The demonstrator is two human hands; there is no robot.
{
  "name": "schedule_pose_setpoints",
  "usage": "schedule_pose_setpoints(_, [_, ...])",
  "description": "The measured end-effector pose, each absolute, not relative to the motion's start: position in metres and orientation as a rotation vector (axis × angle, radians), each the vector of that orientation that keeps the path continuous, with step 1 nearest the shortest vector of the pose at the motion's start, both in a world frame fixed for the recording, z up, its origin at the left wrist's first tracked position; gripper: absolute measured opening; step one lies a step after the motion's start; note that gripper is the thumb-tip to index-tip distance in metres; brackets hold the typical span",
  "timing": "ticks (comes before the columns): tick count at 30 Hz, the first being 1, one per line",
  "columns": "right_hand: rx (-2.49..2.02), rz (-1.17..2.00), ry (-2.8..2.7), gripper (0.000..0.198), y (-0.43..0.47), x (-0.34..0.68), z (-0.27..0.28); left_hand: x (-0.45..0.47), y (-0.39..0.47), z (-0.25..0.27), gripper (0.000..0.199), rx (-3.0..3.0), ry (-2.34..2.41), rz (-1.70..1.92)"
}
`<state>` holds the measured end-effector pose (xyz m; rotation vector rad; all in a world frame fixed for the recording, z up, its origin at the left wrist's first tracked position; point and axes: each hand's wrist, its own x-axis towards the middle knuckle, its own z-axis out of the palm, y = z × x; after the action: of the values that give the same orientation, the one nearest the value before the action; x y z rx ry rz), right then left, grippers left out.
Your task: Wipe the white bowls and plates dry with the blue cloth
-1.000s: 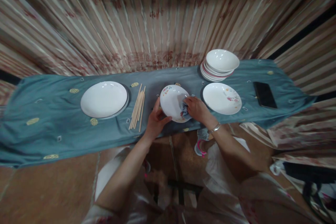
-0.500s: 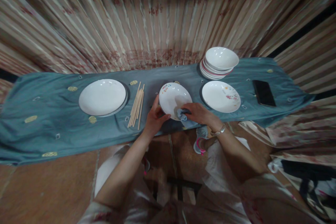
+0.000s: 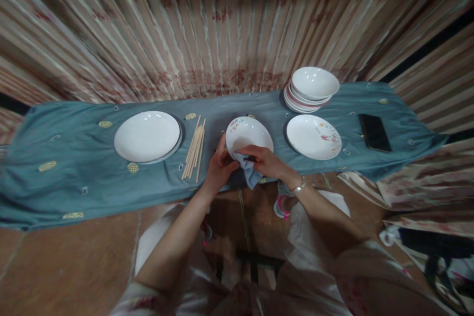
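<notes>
A white plate with a floral edge (image 3: 252,132) lies at the middle of the table, in front of me. My left hand (image 3: 221,164) grips its near-left rim, thumb on top and fingers at the side. In my right hand (image 3: 264,160) is a bunched light-blue cloth (image 3: 250,174), pressed on the plate's near edge with one end hanging down. Left of the plate lie several wooden chopsticks (image 3: 194,150). Another floral plate (image 3: 311,136) sits to its right.
Stacked white plates (image 3: 147,134) stand at the left. A stack of white bowls (image 3: 314,82) is at the back right, near a black phone (image 3: 375,132). The narrow table has a teal patterned cloth (image 3: 92,163); a pleated curtain (image 3: 222,24) hangs behind.
My right hand has slid left along the near edge of the plate with the cloth, which now hangs lower. My left hand keeps its hold on the rim.
</notes>
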<state>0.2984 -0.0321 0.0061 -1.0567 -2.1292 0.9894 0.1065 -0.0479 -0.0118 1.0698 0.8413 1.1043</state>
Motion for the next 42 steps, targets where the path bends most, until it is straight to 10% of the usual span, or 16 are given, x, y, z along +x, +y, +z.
schedule_pose_setpoints(13, [-1.223, 0.501, -2.288, 0.052, -0.016, 0.295, 0.001, 0.106, -0.048, -0.015, 0.118, 1.117, 0.883, 1.093])
schedule_pose_setpoints(42, [-1.25, 0.517, -2.314, 0.042, -0.041, 0.306, 0.006, 0.107, -0.048, -0.009, 0.126, 1.127, 0.937, 1.071])
